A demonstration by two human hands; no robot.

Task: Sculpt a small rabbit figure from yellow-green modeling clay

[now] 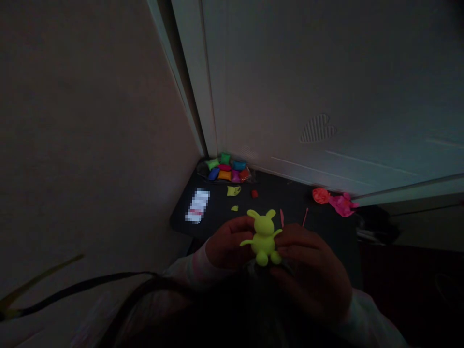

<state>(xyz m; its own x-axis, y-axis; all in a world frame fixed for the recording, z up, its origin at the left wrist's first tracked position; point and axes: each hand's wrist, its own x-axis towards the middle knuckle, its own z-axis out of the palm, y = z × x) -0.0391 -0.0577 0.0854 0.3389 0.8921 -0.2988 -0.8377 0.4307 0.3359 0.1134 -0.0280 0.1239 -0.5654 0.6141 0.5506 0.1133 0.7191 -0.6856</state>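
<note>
A yellow-green modelling-clay rabbit figure (264,240), with two ears, thin arms and round feet, is held upright in front of me. My left hand (229,242) is closed on its left side, the fingertips hidden behind the body. From the right, my right hand (313,266) pinches the figure near its right foot and arm. On the dark table (217,220) beyond lie a pink clay knife (282,218) and a thin pink tool (305,217). A torn yellow packet (234,191) and a small yellow scrap (235,208) are there too.
Several coloured clay packets (224,175) lie in clear plastic at the back left corner. A red lump (254,194) and a blurred white item (197,205) are on the table. Orange (321,195) and pink crumpled pieces (343,205) sit at the back right. Walls (253,96) border the table.
</note>
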